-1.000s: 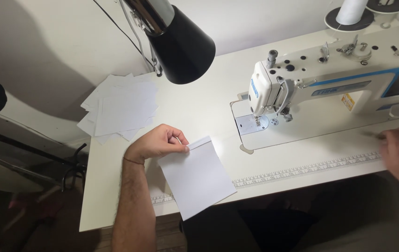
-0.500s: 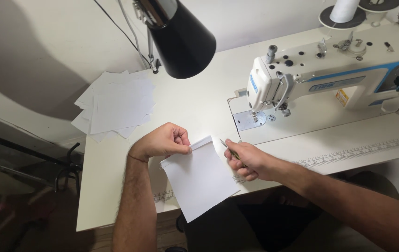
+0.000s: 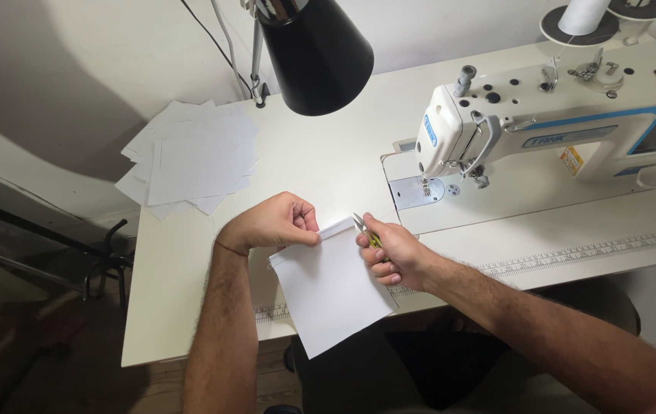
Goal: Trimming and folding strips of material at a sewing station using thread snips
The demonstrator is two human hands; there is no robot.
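A white rectangular fabric piece (image 3: 334, 291) lies at the table's front edge and hangs partly over it. My left hand (image 3: 274, 222) pinches its top left corner, where the top edge is folded over. My right hand (image 3: 393, 251) is closed around small yellow-handled thread snips (image 3: 367, 231), whose metal tips touch the piece's top right corner. Both hands sit in front of the white sewing machine (image 3: 543, 130), apart from its needle area (image 3: 425, 184).
A loose stack of white fabric pieces (image 3: 190, 157) lies at the back left of the white table (image 3: 182, 307). A black lamp shade (image 3: 314, 54) hangs over the table's middle. A thread cone (image 3: 583, 15) stands behind the machine. A ruler strip (image 3: 589, 251) runs along the front edge.
My right hand came from the far right over to the fabric piece and now holds the snips at its top right corner. My left hand stayed on the top left corner.
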